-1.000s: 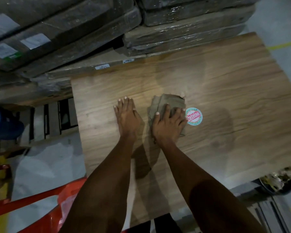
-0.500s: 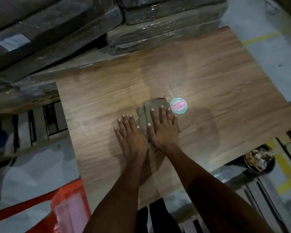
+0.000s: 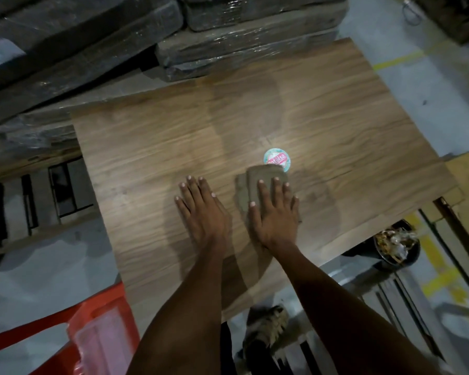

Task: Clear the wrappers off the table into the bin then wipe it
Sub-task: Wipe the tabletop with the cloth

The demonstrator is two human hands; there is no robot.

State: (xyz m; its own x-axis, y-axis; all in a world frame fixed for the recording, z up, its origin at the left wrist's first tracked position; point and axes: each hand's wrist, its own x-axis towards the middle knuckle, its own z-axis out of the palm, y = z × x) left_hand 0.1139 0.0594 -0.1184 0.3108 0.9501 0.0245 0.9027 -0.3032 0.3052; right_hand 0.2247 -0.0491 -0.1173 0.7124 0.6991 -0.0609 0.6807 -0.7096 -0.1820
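Near the table's [image 3: 336,109] front edge, a folded cloth [image 3: 257,180] is pressed flat under the right hand [image 3: 275,212], fingers straight, touching a round sticker [image 3: 278,157]. Beside it, the left hand [image 3: 201,209] is laid flat. Loads of bare tabletop beyond. Wrappers are seen in the bin [image 3: 397,246] below the right edge.

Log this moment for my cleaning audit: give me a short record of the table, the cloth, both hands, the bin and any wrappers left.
table: wooden top, no wrappers visible on it
cloth: folded brown cloth flat on the table, its far edge over part of the round sticker
right hand: flat on the cloth, fingers straight, pressing it
left hand: flat on bare wood beside the cloth, fingers spread
bin: dark bin on the floor off the table's right near corner, wrappers inside
stage: wiping
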